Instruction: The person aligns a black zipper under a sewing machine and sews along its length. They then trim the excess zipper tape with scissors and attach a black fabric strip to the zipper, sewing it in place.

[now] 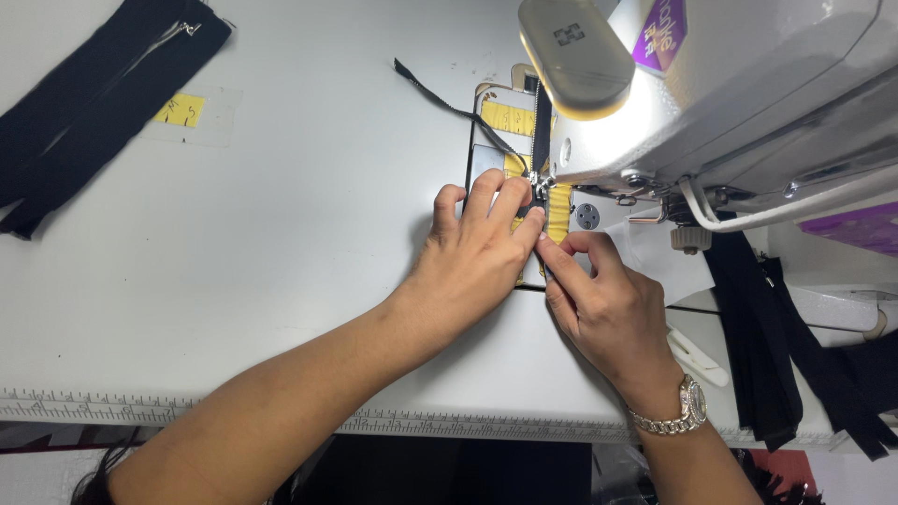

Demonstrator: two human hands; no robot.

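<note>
**Both hands press yellow fabric and black zipper tape under the sewing machine's foot**

I see my left hand point(482, 248) lying flat on the white desk point(281, 234), fingers together and stretched forward, their tips pressing on a small piece of yellow fabric point(558, 210) and the black zipper tape point(542, 131) that runs across it. That hand's grip is not clamped round anything; it only bears down. My right hand point(603, 304) comes in just beside it, touching the left fingertips, with thumb and forefinger pinched on the near edge of the yellow fabric; a silver metal wristwatch point(678, 411) sits on that wrist.

The yellow fabric and the zipper tape lie on the machine's bed directly under the presser foot point(540, 180) of the white sewing machine point(730, 84), whose lamp lights the spot brightly. The loose end of the zipper tape trails off up and to the left across the desk.

At the far left corner of the desk lies a stack of black zippers point(94, 93), with a yellow ruler label point(180, 109) under clear plastic beside it. More black fabric strips point(776, 346) hang over the desk's right edge, below the machine. A printed measuring scale point(187, 404) runs along the near edge of the desk.
</note>
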